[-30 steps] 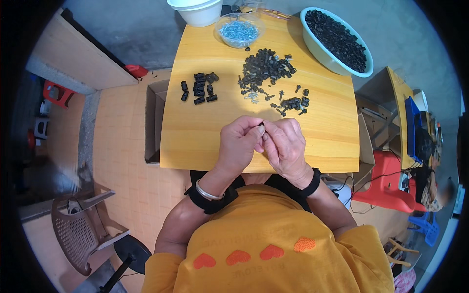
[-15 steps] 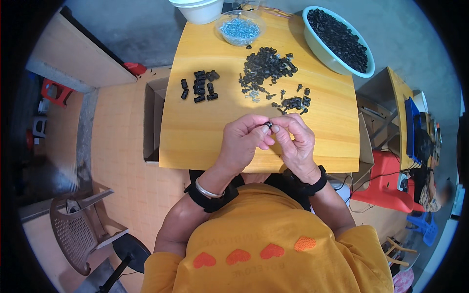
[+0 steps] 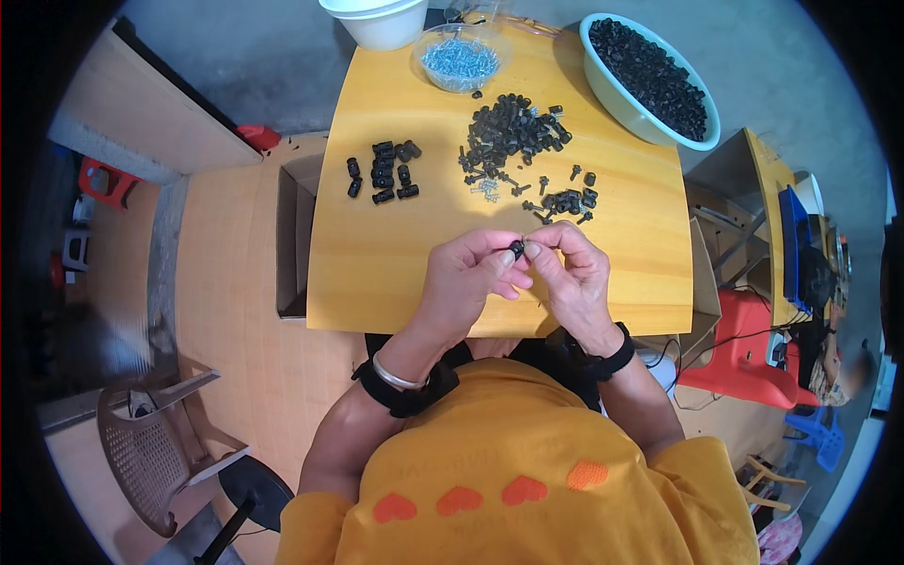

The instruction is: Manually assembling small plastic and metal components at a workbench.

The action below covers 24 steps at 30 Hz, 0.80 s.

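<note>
Close to the table's near edge, both hands meet over a small black plastic part [image 3: 516, 249]. My left hand [image 3: 468, 273] pinches this part between thumb and index finger. My right hand [image 3: 572, 268] is closed at its fingertips right beside the part; whatever it pinches is too small to make out. Beyond the hands lies a loose heap of black plastic parts [image 3: 513, 132]. Nearer than that heap is a smaller cluster of black parts [image 3: 568, 200], with a few silver screws [image 3: 487, 188] to its left. Several black cylindrical pieces [image 3: 382, 169] sit grouped on the left.
The wooden table [image 3: 424, 292] carries a clear bowl of silver screws [image 3: 460, 62], a white tub [image 3: 381, 24] and a pale blue basin of black parts [image 3: 650, 80] along its far side. A cardboard box [image 3: 294, 235] stands left of it, a red stool [image 3: 744, 353] right.
The black part now shows more clearly between my left fingertips, and my right fingertips have shifted slightly on it. The view has moved a little; the piles look the same.
</note>
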{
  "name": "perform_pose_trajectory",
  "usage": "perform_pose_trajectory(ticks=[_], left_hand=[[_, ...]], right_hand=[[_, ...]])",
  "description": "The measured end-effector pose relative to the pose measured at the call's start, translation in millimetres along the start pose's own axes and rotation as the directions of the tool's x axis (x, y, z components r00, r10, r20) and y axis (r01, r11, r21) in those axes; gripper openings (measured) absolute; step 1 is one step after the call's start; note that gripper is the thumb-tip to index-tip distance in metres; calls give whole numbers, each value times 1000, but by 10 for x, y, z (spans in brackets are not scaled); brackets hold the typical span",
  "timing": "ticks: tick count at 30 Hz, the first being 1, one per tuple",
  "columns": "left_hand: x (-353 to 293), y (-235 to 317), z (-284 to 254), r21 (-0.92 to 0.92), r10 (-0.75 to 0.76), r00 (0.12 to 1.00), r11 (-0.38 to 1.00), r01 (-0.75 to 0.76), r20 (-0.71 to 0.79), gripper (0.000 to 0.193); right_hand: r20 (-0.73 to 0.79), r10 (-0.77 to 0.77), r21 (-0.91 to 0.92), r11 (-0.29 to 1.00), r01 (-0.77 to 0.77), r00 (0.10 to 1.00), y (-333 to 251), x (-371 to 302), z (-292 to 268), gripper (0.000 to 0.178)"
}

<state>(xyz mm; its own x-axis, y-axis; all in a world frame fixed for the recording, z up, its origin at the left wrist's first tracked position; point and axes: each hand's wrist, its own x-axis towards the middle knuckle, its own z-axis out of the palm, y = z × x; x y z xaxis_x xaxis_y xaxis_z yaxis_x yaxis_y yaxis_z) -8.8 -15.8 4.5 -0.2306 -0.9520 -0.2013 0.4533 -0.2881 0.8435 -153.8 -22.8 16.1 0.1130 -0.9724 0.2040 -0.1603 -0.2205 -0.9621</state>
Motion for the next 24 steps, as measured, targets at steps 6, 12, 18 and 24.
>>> perform_pose_trajectory(ticks=[6,12,18,24], left_hand=[[-40,12,-27,-4,-12,1000,1000,12,11,18],[-69,-15,-68,36,25,999,999,-26,25,17],[-80,-42,-98,27,34,999,999,-35,17,17],[-83,-70,-63,13,34,999,999,-34,-30,16]], right_hand=[[28,49,30,998,-49,998,-78,14,-5,5],[103,-16,-103,994,27,995,-105,41,-31,3],[199,-229,-380,878,290,953,-138,56,-42,4],[270,-395,-555,681,477,878,-134,-5,-11,11]])
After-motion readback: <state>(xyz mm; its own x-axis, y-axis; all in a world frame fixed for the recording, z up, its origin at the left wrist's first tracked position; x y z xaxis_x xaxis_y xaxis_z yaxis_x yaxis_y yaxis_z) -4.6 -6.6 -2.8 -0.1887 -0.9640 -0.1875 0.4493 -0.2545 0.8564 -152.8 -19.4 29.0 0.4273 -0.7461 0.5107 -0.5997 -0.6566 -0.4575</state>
